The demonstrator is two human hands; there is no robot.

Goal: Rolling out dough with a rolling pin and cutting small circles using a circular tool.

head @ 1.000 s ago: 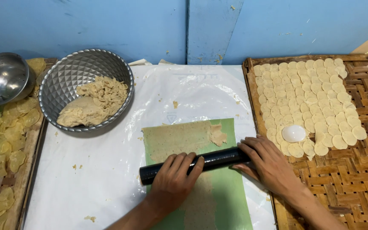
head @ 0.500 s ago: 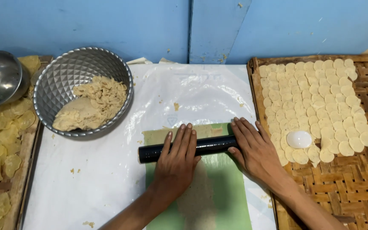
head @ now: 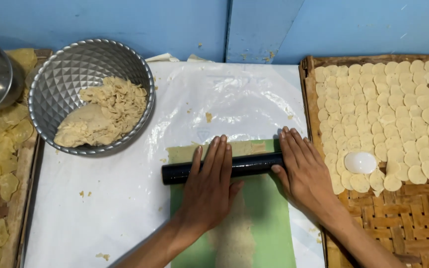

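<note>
Dough bowl (head: 91, 97) far left; left hand (head: 208, 186) and right hand (head: 304, 171), grips flat and wide, palms pressing black rolling pin (head: 224, 167) across green sheet (head: 261, 218) mid-tabletop; risk: uneven pressure tearing thin dough (head: 234, 238), or pin skidding right onto tray (head: 413, 223) of discs (head: 373, 109).

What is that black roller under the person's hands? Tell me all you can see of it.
The black roller is a smooth, glossy, plain cylinder, seemingly plastic, with no handles visible. It lies level, crosswise, near the far end of a green sheet over flattened dough. The left hand presses flat on its middle; the right hand covers its right end. Its left end juts free.
</note>
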